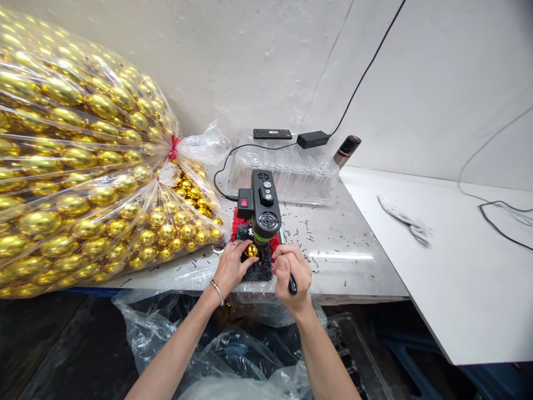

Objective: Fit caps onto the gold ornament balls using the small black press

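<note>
Ball pinched in my left hand under the little press, on its black base.
It looks light, hollow, slick and easily dented, so I hold it by the sides with my fingertips; my right hand is closed round the lever, just beside.
</note>
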{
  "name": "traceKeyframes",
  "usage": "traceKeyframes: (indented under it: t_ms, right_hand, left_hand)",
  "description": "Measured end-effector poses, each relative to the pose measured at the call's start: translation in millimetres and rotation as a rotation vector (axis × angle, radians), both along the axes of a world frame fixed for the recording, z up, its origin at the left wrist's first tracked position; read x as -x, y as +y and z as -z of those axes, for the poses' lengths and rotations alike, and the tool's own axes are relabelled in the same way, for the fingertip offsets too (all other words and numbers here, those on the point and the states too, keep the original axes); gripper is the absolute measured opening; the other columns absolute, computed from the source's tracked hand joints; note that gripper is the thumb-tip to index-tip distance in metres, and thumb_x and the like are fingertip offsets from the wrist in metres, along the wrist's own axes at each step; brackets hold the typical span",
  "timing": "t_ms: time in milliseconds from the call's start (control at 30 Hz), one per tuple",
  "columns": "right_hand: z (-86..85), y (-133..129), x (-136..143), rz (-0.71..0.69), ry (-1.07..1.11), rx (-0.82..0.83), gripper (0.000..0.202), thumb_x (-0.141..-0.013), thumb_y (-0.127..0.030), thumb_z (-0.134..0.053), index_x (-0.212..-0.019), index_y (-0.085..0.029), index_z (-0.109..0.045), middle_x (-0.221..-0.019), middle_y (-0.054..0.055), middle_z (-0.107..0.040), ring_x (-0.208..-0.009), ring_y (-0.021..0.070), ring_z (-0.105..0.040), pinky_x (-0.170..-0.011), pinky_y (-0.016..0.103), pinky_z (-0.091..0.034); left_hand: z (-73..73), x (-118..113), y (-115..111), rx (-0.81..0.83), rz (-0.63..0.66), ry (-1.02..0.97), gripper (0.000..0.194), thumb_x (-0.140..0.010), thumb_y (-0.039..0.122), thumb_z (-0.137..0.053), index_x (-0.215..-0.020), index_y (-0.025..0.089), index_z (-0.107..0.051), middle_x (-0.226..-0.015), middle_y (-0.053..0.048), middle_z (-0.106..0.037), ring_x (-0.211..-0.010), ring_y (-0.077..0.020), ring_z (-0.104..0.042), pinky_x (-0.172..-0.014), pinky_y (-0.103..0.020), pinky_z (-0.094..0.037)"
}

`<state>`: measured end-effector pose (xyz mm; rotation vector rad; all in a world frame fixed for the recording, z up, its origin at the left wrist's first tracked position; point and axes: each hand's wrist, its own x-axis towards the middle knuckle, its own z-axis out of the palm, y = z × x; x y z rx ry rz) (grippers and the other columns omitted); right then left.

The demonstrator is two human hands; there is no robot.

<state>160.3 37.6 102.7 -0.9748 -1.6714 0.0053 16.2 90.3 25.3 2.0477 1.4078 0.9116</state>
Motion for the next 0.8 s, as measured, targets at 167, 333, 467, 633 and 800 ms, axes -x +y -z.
traceKeyframes:
  t_ms: [167, 333, 467, 633, 800]
  right_hand:
    - [1.6, 0, -1, 0.000, -0.001, 0.019, 0.024, -0.087, -0.007, -0.039, -0.069, -0.020, -0.048, -0.068, 0.002, -0.053, -0.070, 0.0140, -0.054, -0.060, 0.028, -0.044]
    - [2.1, 1, -1, -0.009, -0.005, -0.004, 0.023, -0.086, -0.006, -0.040, -0.069, -0.020, -0.046, -0.067, 0.001, -0.052, -0.071, 0.0135, -0.054, -0.061, 0.027, -0.045]
    - [2.4, 1, -1, -0.011, -0.003, -0.012, 0.022, -0.086, -0.006, -0.040, -0.070, -0.020, -0.047, -0.067, 0.001, -0.053, -0.071, 0.0134, -0.054, -0.060, 0.027, -0.045]
    - [12.9, 0, -1, -0.006, 0.020, -0.001, 0.021, -0.087, -0.008, -0.039, -0.072, -0.019, -0.048, -0.070, 0.002, -0.053, -0.071, 0.0131, -0.054, -0.060, 0.027, -0.045]
    - [38.3, 3, -1, 0.001, 0.018, -0.040, 0.021, -0.090, -0.015, -0.036, -0.074, -0.019, -0.048, -0.075, 0.003, -0.052, -0.069, 0.0128, -0.051, -0.060, 0.028, -0.044]
  left_hand:
    - [7.3, 1, -3, -0.028, 0.023, 0.021, 0.035, -0.077, 0.029, -0.068, -0.110, 0.018, -0.065, -0.106, -0.011, -0.067, -0.099, -0.0251, -0.059, -0.090, -0.039, -0.045]
    - [11.1, 0, -1, 0.006, -0.020, 0.046, 0.038, -0.076, 0.035, -0.069, -0.111, 0.020, -0.066, -0.109, -0.010, -0.066, -0.102, -0.0274, -0.056, -0.089, -0.042, -0.041]
    - [13.2, 0, 0, 0.021, 0.002, 0.019, 0.036, -0.079, 0.036, -0.067, -0.113, 0.026, -0.066, -0.114, -0.007, -0.065, -0.111, -0.0276, -0.051, -0.094, -0.044, -0.036]
    - [14.2, 1, 0, 0.035, 0.049, 0.014, 0.034, -0.081, 0.035, -0.065, -0.113, 0.025, -0.066, -0.111, -0.008, -0.066, -0.113, -0.0275, -0.049, -0.096, -0.045, -0.032]
    - [17.3, 1, 1, 0.022, 0.042, 0.020, 0.035, -0.081, 0.037, -0.065, -0.114, 0.026, -0.066, -0.111, -0.007, -0.066, -0.112, -0.0274, -0.049, -0.096, -0.045, -0.034]
